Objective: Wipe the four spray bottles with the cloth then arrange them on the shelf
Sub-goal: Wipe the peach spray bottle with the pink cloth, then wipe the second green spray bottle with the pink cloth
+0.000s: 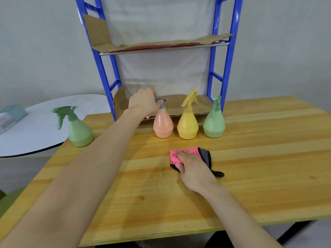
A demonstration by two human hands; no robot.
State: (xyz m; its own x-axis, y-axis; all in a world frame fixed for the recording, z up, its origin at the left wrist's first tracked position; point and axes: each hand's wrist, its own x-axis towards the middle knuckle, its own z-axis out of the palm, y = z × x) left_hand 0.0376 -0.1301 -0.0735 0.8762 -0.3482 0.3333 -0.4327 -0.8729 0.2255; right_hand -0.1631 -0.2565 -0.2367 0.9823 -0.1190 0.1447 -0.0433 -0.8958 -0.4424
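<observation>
Light wooden tabletop [250,158] with a blue metal shelf frame [228,56] at its far edge, shelves lined with brown cardboard [179,104]. We see all four bottles on the table, none on the shelf: peach plastic spray bottle with grey trigger [163,125], yellow spray bottle [187,126] and pale green spray bottle [214,124] in a row just in front of the lower shelf, second green spray bottle [79,131] well apart near the left corner. Left hand [143,102] curled round the peach bottle's grey trigger head. Right hand [193,167] lies on the pink cloth with grey-black edging [204,154], fingers together, pressing it to the table nearer us. White round table [44,126] at left
</observation>
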